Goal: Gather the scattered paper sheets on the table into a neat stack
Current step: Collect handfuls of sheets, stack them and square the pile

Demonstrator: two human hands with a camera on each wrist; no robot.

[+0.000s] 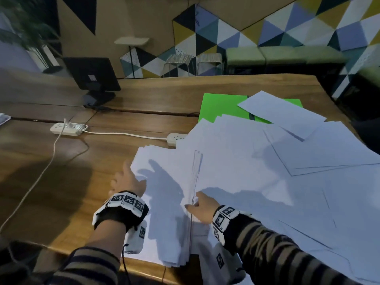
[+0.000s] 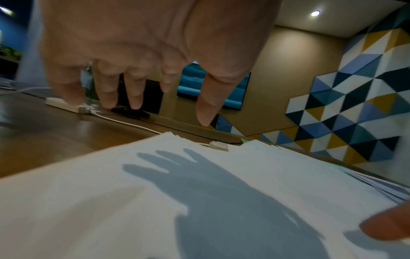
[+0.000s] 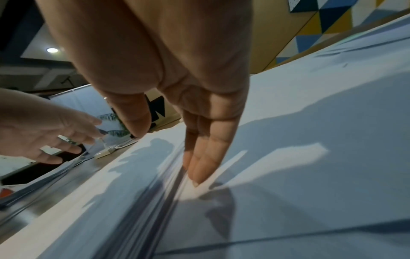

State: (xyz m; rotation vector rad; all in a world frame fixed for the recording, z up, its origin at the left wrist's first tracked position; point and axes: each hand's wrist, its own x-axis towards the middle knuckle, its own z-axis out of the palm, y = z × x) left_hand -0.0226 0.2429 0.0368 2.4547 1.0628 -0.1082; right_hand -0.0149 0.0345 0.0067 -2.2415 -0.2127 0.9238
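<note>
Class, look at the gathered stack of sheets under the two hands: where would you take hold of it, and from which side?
Probably grip the stack by its two long edges, left hand from the left, right hand from the right. Its right edge shows stepped, uneven sheet edges, so squeezing inward would square them.

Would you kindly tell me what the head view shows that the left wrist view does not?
Only the head view shows the green folder under loose sheets and the right hand at the stack's right edge. Only the left wrist view shows the left hand's straight fingers above the paper. Both show the stack, power strip and table.
</note>
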